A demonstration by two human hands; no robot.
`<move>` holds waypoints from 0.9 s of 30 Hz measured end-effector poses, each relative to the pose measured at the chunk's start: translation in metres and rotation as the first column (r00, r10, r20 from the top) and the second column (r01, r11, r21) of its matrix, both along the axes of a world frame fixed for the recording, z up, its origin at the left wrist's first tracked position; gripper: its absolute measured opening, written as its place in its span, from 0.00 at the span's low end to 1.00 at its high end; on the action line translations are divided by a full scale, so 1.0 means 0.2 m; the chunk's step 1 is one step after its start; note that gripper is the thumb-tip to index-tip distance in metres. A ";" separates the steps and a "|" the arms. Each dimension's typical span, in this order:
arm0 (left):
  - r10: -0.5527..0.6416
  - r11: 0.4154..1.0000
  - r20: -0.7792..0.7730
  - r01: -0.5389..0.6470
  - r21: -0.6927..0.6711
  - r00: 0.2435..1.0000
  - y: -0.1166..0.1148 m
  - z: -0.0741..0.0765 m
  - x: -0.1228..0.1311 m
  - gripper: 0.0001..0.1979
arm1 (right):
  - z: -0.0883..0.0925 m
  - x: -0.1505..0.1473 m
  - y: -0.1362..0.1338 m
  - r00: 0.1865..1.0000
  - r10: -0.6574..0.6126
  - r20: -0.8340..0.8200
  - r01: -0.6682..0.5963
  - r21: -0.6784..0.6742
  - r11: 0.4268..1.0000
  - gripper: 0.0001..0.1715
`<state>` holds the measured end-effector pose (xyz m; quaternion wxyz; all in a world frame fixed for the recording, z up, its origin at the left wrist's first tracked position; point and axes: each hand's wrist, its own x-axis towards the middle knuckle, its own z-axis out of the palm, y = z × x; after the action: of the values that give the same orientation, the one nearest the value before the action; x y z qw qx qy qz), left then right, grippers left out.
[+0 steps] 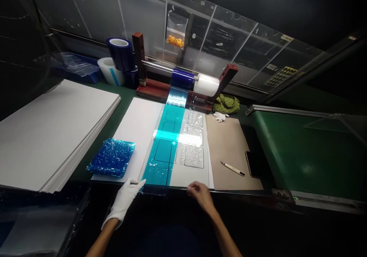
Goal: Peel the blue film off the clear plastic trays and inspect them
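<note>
Blue film [162, 161] runs from the blue roll [182, 78] on the rod, down over the white sheet [137, 123], and reaches the near edge of the bench. Your gloved left hand [124, 199] is at that near end, its fingers together and their tips at the film's corner; you can't tell from this view whether they pinch it. Your bare right hand [200, 195] sits near the bench edge, narrowly curled, with nothing visible in it, and apart from the film.

Clear film [192, 155] already lies over the panel shapes to the right of the blue strip, wrinkled in places. The stack of white boards [57, 130] on your left lies squared and apart from the strip, with crumpled blue film [111, 157] beside it.

Glare [174, 137] washes out a band across the strip, hiding the surface there. You can't tell whether the dark outlines under the film are cut or printed. Your left fingertips cover the film's very end, and the bench's near corners fall into shadow.
</note>
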<state>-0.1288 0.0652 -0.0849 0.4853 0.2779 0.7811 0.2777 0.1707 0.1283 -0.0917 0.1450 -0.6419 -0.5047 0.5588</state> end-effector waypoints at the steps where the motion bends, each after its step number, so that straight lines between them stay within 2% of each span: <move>1: -0.024 0.998 -0.038 0.021 -0.053 0.999 0.00 0.04 -0.01 0.23 | 0.03 0.12 0.07 0.990 0.008 0.139 -0.029 0.147 0.989 0.16; 3: -0.054 0.987 -0.158 0.029 -0.155 0.986 0.00 0.11 -0.02 0.27 | 0.08 0.38 0.22 0.910 -0.129 0.394 -0.029 0.371 0.928 0.16; 5: -0.082 0.980 -0.290 0.025 -0.195 0.953 0.01 0.16 0.00 0.29 | 0.09 0.61 0.36 0.793 -0.190 0.578 -0.140 0.476 0.868 0.17; 8: -0.120 0.993 -0.444 0.097 -0.075 0.888 0.06 0.18 0.10 0.28 | 0.04 0.85 0.50 0.661 -0.122 0.741 -0.290 0.402 0.869 0.17; 10: -0.139 0.975 -0.523 0.210 0.077 0.841 0.11 0.17 0.21 0.25 | 0.00 0.93 0.55 0.639 -0.050 0.767 -0.339 0.339 0.877 0.13; 11: -0.155 0.947 -0.559 0.283 0.150 0.814 0.14 0.16 0.27 0.24 | -0.01 0.95 0.57 0.645 -0.027 0.764 -0.354 0.330 0.875 0.10; 14: -0.211 0.821 -0.681 0.505 0.266 0.701 0.24 0.12 0.45 0.20 | -0.02 0.97 0.59 0.676 -0.011 0.737 -0.361 0.345 0.866 0.13; 16: -0.229 0.740 -0.751 0.612 0.278 0.619 0.31 0.10 0.56 0.19 | 0.00 0.94 0.59 0.696 -0.008 0.718 -0.349 0.349 0.870 0.19; 18: -0.250 0.683 -0.795 0.683 0.259 0.552 0.39 0.08 0.65 0.23 | 0.03 0.88 0.59 0.734 0.029 0.679 -0.347 0.337 0.875 0.24; 22: -0.342 0.606 -0.821 0.775 0.179 0.457 0.55 0.05 0.77 0.42 | 0.10 0.68 0.58 0.813 0.189 0.551 -0.403 0.299 0.865 0.19; 24: -0.407 0.578 -0.806 0.804 0.137 0.430 0.62 0.01 0.81 0.49 | 0.11 0.60 0.58 0.799 0.220 0.560 -0.427 0.270 0.863 0.14; 27: -0.486 0.554 -0.772 0.828 0.091 0.410 0.69 -0.06 0.84 0.53 | 0.09 0.53 0.58 0.758 0.248 0.603 -0.457 0.220 0.862 0.11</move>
<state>0.0392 0.2031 -0.0962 0.1575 0.7575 0.6235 0.1120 0.2759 0.2440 -0.0730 -0.0046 -0.6299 -0.7301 0.2648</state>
